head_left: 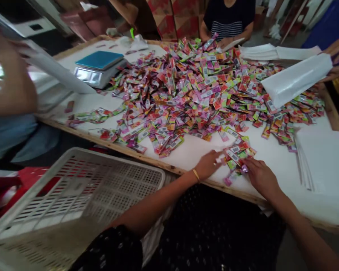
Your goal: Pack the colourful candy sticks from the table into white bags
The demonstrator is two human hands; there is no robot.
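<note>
Both hands [207,164] [260,176] flat, fingers loosely splayed (nothing gripped) on small sachet cluster [238,155]

1. No word, brand name or number can be read anywhere in this view.
2. The small colourful sachets [203,90] heaped on the table carry white barcode patches, but the bars and any digits under them are too small and blurred to make out.
3. The weighing scale [97,69] has a shiny front display panel; it shows only glare, with no figures legible.
4. The white paper bags [296,79] look blank.
</note>
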